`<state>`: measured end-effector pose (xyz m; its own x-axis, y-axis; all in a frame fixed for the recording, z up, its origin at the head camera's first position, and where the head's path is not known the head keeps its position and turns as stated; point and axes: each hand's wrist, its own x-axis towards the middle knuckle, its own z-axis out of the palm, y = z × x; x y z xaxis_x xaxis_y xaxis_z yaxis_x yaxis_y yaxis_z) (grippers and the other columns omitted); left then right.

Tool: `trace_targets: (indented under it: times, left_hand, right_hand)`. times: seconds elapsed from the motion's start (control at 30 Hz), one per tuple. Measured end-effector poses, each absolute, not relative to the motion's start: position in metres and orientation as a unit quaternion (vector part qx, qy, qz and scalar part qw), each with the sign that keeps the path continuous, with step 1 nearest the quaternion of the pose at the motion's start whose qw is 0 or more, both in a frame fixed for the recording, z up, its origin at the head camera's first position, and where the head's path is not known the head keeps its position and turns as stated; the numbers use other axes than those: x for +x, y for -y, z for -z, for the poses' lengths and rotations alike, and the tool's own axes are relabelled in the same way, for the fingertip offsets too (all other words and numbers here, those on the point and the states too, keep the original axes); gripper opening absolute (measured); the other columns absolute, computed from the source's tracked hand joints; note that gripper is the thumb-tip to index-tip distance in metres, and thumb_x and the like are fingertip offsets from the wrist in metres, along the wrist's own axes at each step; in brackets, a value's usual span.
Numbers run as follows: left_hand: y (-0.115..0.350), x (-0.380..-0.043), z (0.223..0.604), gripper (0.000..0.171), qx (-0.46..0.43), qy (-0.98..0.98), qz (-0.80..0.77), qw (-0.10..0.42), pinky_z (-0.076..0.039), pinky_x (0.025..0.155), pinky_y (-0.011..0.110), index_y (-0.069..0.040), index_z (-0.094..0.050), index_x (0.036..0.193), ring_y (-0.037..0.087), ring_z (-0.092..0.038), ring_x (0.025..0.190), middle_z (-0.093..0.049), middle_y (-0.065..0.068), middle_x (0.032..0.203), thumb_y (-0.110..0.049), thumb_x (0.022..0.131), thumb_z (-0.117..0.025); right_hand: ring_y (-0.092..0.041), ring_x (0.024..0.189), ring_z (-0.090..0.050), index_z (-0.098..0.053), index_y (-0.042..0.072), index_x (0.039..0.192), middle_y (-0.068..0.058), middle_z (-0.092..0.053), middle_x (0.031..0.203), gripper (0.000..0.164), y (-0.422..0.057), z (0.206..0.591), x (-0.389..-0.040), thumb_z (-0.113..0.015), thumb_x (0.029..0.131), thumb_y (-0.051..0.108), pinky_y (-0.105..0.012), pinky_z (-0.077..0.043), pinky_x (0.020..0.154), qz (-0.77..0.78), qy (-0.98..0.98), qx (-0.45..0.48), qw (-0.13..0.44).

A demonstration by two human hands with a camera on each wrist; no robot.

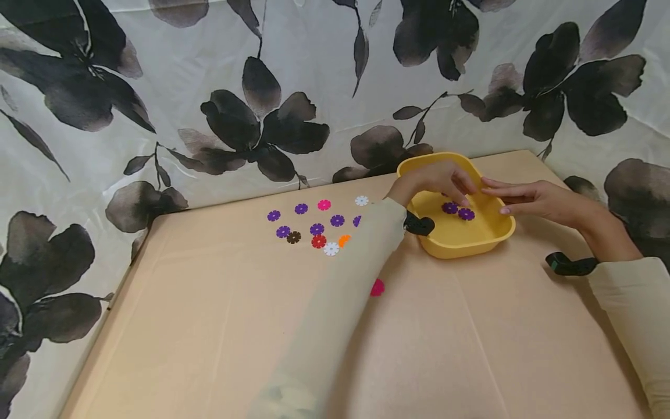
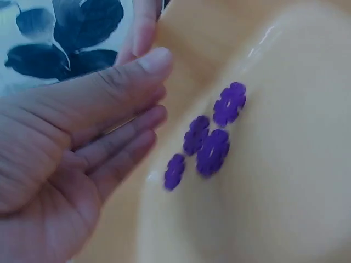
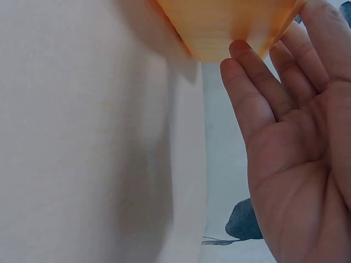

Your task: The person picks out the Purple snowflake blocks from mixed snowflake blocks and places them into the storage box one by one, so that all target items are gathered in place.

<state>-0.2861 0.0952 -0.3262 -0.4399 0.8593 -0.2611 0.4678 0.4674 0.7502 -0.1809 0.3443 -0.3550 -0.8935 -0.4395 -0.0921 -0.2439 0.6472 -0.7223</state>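
Our left hand (image 1: pixel 444 177), loose and empty, hangs over purple discs (image 1: pixel 466 214) in the yellow tray (image 1: pixel 460 251); our right hand (image 1: pixel 541 201), relaxed, meets its rim. We do best steadying it lightly.

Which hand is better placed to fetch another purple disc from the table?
Probably the left hand: purple, notched, plastic-looking discs lie left of the yellow, rounded plastic tray, on that hand's side, and no disc shows in its grasp. The right hand is at the tray's right edge, farther away.
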Motion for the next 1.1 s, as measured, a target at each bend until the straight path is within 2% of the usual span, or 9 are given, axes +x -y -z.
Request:
trace_targets:
  times: [0.23, 0.37, 0.6, 0.8, 1.1]
  left_hand:
    - [-0.067, -0.265, 0.304, 0.034, 0.489, -0.791, -0.255, 0.265, -0.051, 0.093, 0.013, -0.001, -0.071, 0.125, 0.016, -0.066, 0.117, -0.07, 0.012, 0.127, -0.01, 0.092, -0.075]
    - [-0.042, -0.248, 0.299, 0.031, 0.507, -0.796, -0.242, 0.225, -0.05, 0.095, 0.014, -0.002, -0.072, 0.123, 0.017, -0.067, 0.116, -0.071, 0.012, 0.125, -0.011, 0.093, -0.075]
    - [0.017, -0.226, 0.301, 0.029, 0.467, -0.833, -0.236, 0.179, -0.051, 0.096, 0.018, -0.008, -0.072, 0.125, 0.012, -0.064, 0.113, -0.072, 0.004, 0.122, -0.015, 0.097, -0.071]
    - [0.067, -0.219, 0.309, 0.027, 0.44, -0.847, -0.26, 0.147, -0.053, 0.099, 0.026, -0.008, -0.072, 0.125, 0.015, -0.065, 0.115, -0.072, 0.004, 0.123, -0.015, 0.098, -0.069]
    - [0.143, -0.207, 0.319, 0.028, 0.391, -0.863, -0.292, 0.128, -0.055, 0.099, 0.042, -0.006, -0.072, 0.124, 0.023, -0.067, 0.113, -0.072, 0.011, 0.122, -0.01, 0.096, -0.071]
  right_hand:
    - [0.024, 0.131, -0.029, -0.055, 0.016, 0.147, 0.015, -0.036, 0.16, 0.05, -0.345, 0.356, -0.179, -0.068, 0.099, 0.016, -0.003, -0.036, 0.093, 0.375, -0.9, -0.176, 0.133]
    - [0.023, 0.132, -0.029, -0.055, 0.014, 0.147, 0.015, -0.036, 0.16, 0.05, -0.346, 0.356, -0.179, -0.067, 0.099, 0.014, -0.004, -0.037, 0.093, 0.382, -0.897, -0.178, 0.133]
    - [0.025, 0.131, -0.028, -0.055, 0.012, 0.147, 0.024, -0.037, 0.157, 0.05, -0.343, 0.356, -0.181, -0.068, 0.098, 0.014, -0.004, -0.038, 0.094, 0.39, -0.893, -0.183, 0.13]
    - [0.023, 0.132, -0.029, -0.056, 0.012, 0.146, 0.021, -0.038, 0.158, 0.05, -0.342, 0.357, -0.18, -0.069, 0.098, 0.014, -0.004, -0.037, 0.095, 0.387, -0.895, -0.182, 0.128]
    - [0.022, 0.133, -0.028, -0.056, 0.015, 0.147, 0.017, -0.036, 0.16, 0.05, -0.342, 0.357, -0.179, -0.069, 0.098, 0.017, -0.005, -0.036, 0.095, 0.377, -0.901, -0.17, 0.132]
